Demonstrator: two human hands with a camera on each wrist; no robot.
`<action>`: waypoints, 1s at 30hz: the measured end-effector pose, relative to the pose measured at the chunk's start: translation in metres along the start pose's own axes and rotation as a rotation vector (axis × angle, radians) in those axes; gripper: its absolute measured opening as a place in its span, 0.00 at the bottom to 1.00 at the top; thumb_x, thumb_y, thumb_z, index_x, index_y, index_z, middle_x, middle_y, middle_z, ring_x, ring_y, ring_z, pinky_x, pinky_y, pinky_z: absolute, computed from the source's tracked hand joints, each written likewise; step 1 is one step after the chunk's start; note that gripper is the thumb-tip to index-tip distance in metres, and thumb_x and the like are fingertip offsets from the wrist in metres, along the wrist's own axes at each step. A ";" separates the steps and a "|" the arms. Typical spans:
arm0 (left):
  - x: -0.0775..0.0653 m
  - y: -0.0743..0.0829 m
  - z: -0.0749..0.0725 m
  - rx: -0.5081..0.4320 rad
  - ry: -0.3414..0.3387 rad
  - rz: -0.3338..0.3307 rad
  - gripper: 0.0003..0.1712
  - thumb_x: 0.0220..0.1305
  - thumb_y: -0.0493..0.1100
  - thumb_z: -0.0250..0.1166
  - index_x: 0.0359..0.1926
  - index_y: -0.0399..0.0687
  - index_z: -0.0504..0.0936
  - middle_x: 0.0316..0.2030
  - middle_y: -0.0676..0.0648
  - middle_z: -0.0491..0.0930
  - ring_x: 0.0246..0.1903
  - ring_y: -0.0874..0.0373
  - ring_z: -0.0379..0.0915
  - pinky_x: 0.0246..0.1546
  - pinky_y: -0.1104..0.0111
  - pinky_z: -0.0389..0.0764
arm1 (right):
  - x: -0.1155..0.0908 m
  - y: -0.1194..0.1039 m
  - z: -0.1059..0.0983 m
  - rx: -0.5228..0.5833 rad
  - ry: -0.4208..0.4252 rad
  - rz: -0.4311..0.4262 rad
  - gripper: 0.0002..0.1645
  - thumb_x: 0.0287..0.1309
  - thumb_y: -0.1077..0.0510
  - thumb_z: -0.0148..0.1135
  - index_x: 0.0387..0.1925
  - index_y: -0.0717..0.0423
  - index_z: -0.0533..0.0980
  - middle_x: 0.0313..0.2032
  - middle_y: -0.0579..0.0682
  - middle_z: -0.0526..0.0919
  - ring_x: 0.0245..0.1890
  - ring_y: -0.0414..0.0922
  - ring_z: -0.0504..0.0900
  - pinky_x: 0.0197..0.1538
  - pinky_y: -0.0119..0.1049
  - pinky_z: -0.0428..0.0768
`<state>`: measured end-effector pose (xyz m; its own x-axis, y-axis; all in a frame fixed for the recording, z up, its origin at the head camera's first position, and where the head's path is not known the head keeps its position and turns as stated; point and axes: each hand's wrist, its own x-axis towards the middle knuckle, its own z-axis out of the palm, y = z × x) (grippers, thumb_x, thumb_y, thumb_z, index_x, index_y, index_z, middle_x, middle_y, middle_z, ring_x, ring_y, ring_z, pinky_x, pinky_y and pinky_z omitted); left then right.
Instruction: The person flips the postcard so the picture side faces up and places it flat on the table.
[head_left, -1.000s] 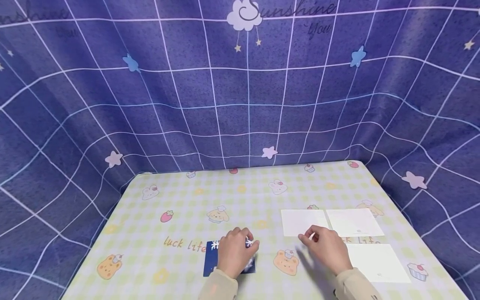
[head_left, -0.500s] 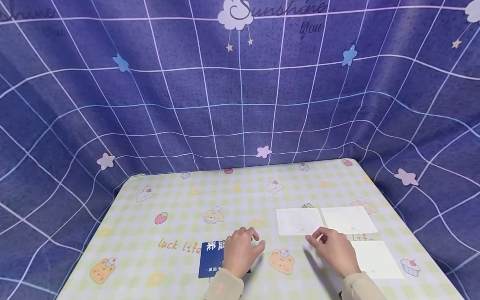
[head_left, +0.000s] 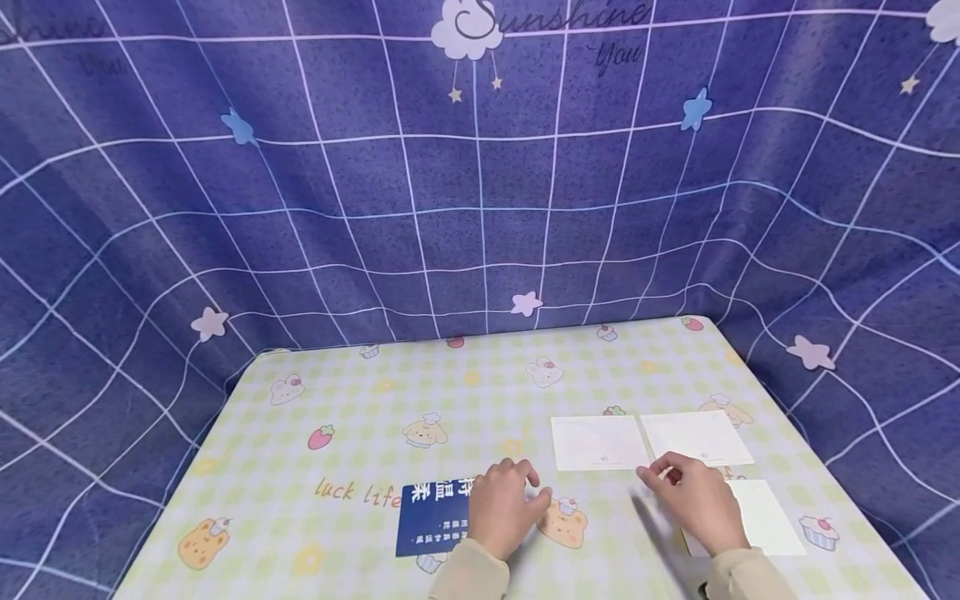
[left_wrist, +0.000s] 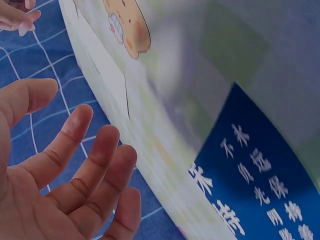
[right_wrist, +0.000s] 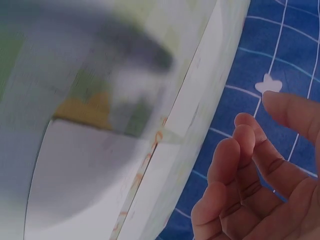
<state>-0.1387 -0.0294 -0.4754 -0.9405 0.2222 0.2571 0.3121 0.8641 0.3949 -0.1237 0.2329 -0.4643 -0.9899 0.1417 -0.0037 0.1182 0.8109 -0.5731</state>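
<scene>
A dark blue card (head_left: pixel 431 521) with white printed characters lies flat on the table, its right part hidden by my left hand (head_left: pixel 501 508). In the left wrist view, that hand (left_wrist: pixel 75 175) has loosely bent, spread fingers with nothing between them, apart from the blue card (left_wrist: pixel 265 185). My right hand (head_left: pixel 697 504) hovers near the white cards, partly covering the front white card (head_left: pixel 772 521). Its fingers are relaxed and hold nothing in the right wrist view (right_wrist: pixel 255 185). Two more white cards, a left one (head_left: pixel 596 442) and a right one (head_left: pixel 697 437), lie side by side behind it.
A pale checked cloth (head_left: pixel 360 433) with cartoon prints covers the table. Blue curtain fabric (head_left: pixel 480 183) with a grid and stars hangs behind it and along both sides.
Both hands have shifted right, my left one uncovering more of the blue card. Snowflake-like white marks showed on that card a second ago; now it shows characters. The view has turned slightly.
</scene>
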 end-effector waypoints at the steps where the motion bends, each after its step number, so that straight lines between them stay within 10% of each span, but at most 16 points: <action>1: 0.000 0.001 0.001 0.000 0.000 0.004 0.11 0.55 0.53 0.74 0.29 0.54 0.84 0.29 0.53 0.81 0.32 0.55 0.79 0.36 0.60 0.76 | 0.000 0.002 -0.001 -0.005 -0.001 0.004 0.15 0.62 0.44 0.68 0.34 0.51 0.83 0.26 0.46 0.79 0.24 0.44 0.72 0.28 0.41 0.70; 30: 0.004 0.044 0.023 0.023 -0.074 0.043 0.12 0.56 0.54 0.73 0.26 0.55 0.82 0.24 0.56 0.77 0.27 0.60 0.73 0.33 0.65 0.73 | 0.002 0.048 -0.038 -0.054 -0.004 0.106 0.23 0.64 0.39 0.65 0.39 0.55 0.83 0.32 0.54 0.83 0.29 0.49 0.77 0.31 0.44 0.72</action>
<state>-0.1323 0.0194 -0.4770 -0.9338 0.2917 0.2074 0.3504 0.8628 0.3643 -0.1166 0.2938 -0.4609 -0.9718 0.2265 -0.0650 0.2263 0.8208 -0.5244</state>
